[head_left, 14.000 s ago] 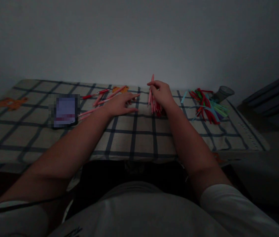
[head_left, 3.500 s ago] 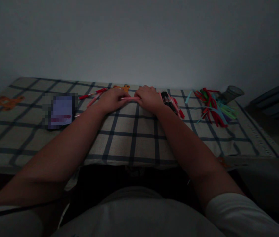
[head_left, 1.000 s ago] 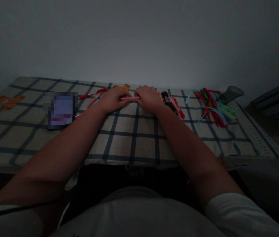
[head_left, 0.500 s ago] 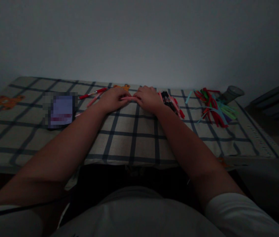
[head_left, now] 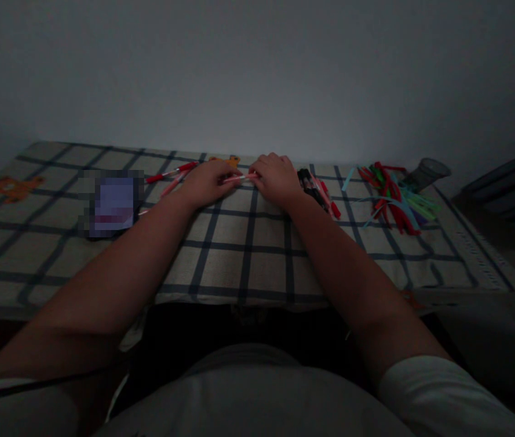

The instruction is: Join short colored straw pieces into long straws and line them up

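Observation:
Over the middle of the checked tablecloth, a slim pink pen (head_left: 235, 179) lies sideways between my two hands. Fingers of my left hand (head_left: 209, 182) are closed around its left part, while my right hand (head_left: 276, 181) pinches its right end. A short whitish section shows on the pen between the two grips; whether the cap has come apart from the barrel I cannot tell. Beside my left wrist lie a red pen (head_left: 172, 172) and a pink pen (head_left: 173, 183), partly covered by my hand and forearm. Black pens (head_left: 308, 184) and red-and-pink pens (head_left: 325, 195) lie just right of my right hand.
A phone (head_left: 114, 205) with a lit, blurred screen lies at left. Toward the right are a heap of red, green and blue strips (head_left: 394, 203) and a tipped grey transparent cup (head_left: 427, 174). The wall (head_left: 257, 79) rises behind the table (head_left: 221, 267).
My right hand has shifted slightly up and away from my left. More of the pen shows between them, including the whitish section. My left hand has hardly moved.

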### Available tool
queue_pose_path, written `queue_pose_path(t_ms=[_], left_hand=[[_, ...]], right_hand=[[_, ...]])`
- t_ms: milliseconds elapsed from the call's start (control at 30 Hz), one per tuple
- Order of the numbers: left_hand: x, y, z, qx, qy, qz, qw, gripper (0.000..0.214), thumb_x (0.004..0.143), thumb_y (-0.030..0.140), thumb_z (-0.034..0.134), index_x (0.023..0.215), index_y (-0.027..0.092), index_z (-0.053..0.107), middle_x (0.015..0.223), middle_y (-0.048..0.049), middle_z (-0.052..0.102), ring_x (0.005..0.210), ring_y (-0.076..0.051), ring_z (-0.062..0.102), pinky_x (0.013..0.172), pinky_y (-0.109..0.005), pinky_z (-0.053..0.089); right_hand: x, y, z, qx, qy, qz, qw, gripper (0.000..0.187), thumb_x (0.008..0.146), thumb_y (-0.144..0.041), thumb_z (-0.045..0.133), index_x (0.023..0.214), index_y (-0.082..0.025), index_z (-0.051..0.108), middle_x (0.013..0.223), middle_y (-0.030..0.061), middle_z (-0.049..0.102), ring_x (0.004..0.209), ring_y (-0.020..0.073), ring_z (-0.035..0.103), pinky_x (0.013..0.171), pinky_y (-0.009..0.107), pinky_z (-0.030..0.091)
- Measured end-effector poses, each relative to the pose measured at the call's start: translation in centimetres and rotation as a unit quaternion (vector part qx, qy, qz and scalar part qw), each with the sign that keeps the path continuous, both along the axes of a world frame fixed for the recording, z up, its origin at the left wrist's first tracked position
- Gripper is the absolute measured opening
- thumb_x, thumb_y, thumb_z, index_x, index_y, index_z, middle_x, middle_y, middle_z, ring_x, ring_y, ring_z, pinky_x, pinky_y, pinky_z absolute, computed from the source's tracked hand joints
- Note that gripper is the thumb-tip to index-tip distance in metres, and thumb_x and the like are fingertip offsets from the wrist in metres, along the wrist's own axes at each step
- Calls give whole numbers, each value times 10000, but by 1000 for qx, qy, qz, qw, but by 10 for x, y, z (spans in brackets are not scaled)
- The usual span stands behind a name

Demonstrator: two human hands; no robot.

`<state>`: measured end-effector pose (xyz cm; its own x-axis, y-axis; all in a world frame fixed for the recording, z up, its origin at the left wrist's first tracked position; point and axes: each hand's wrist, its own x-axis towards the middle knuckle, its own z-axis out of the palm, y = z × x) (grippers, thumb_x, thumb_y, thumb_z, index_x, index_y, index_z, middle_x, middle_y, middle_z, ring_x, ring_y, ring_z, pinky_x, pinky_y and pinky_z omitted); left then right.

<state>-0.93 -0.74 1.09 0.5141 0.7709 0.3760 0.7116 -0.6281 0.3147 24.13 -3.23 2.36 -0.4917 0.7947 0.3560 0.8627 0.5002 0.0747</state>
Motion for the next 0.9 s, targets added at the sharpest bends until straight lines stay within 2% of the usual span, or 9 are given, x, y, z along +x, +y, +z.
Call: queue_pose_path(t_ms=[133,300,467,633,767,900], left_hand=[[0,0,0,-4,2,-4,1000,435,1108,482,667,1401,232,869,1123,-108,838,1022,-270,723,943,-368,520],[0,1,1,-8,-6,-8,1000,410,1099,494,653,1310,229,883,1083,-108,838,977,-270,724,914,-377,523],[1,-1,2,-14,-10,0,1000,416,1082,484,661,1323,219,874,1064,-108,834,917,-257,708,871,-377,523],[1,-5,4,-13,-11,-3,1000,448,1069,470,681,1402,227,857,1022,-92,825,906,-254,705,860,-368,522],[1,-4,4,-13,1,-5,1000,416,1077,483,678,1337,226,876,1046,-98,833,941,-266,720,898,-375,532],[1,-2,3,-14,0,0,1000,396,1075,467,656,1293,219,875,1030,-96,830,915,-262,711,869,-372,522]], right_hand=[[-1,-2,2,9,12,-1,1000,391,1256,-336,478,1414,-179,799,1411,212,776,1370,388,610,1149,519,410],[-2,-7,8,12,17,-6,1000,377,1240,-299,486,1413,-175,797,1421,215,769,1393,401,609,1163,532,401],[-3,-11,14,4,1,-25,1000,382,1227,-297,496,1444,-195,792,1469,217,751,1415,413,600,1163,536,405],[-2,-9,11,12,10,-13,1000,387,1218,-293,496,1437,-187,796,1448,219,753,1403,420,598,1156,548,410],[-2,-7,8,25,13,-10,1000,379,1225,-295,495,1428,-190,797,1434,220,758,1414,428,603,1172,561,409],[-2,-7,9,25,18,-15,999,385,1230,-287,475,1426,-193,793,1446,218,763,1429,427,603,1187,572,411]])
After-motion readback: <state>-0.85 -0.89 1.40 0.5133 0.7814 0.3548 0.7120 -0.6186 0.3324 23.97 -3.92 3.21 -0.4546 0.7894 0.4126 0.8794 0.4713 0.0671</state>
